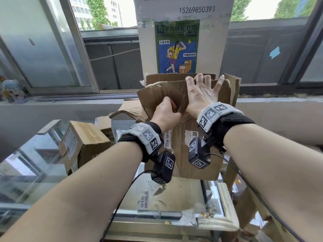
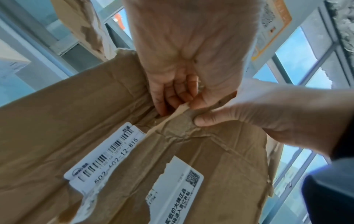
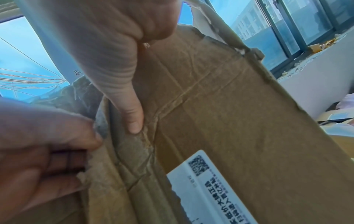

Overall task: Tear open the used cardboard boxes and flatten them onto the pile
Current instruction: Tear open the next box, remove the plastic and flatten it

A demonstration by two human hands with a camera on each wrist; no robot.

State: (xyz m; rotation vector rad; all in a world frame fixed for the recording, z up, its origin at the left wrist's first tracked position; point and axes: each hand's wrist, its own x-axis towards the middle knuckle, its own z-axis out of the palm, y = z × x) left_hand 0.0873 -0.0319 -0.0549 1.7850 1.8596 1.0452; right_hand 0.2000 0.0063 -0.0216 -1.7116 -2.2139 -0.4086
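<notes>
I hold the box (image 1: 190, 151) upright above the bench (image 1: 31, 168). My left hand (image 1: 166, 114) pinches a torn seam edge; my right hand (image 1: 201, 95), fingers (image 1: 206, 79) spread flat, braces the panel just beside it. Advised: pull the pinched edge away from the bracing palm, along the seam, keeping both close.

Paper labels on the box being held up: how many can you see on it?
2. A barcode label sits toward the left of the near face of the box, below the left hand. A torn label with a QR code sits right of it. Other faces are hidden.
</notes>
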